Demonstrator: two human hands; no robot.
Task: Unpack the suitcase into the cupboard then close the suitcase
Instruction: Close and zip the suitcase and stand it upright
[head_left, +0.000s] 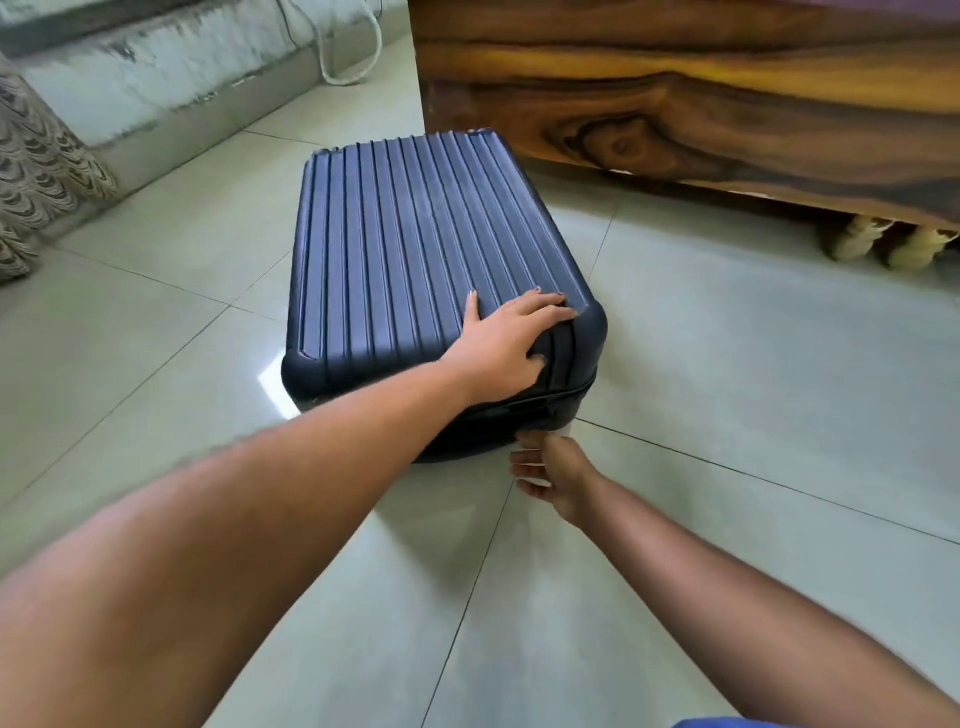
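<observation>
A dark blue ribbed hard-shell suitcase (415, 249) lies flat on the tiled floor with its lid down. My left hand (506, 343) rests palm-down on the lid's near right corner, fingers spread over the edge. My right hand (550, 467) is low at the suitcase's near right corner, fingertips touching the zip seam; whether it pinches a zip pull is hidden. The cupboard is out of view.
A dark wooden bed frame (701, 88) stands just behind and right of the suitcase, on turned pale legs (883, 244). A patterned curtain (36, 171) hangs at the left, and a white cable (337, 62) lies by the back wall. Pale floor tiles (727, 364) surround the suitcase.
</observation>
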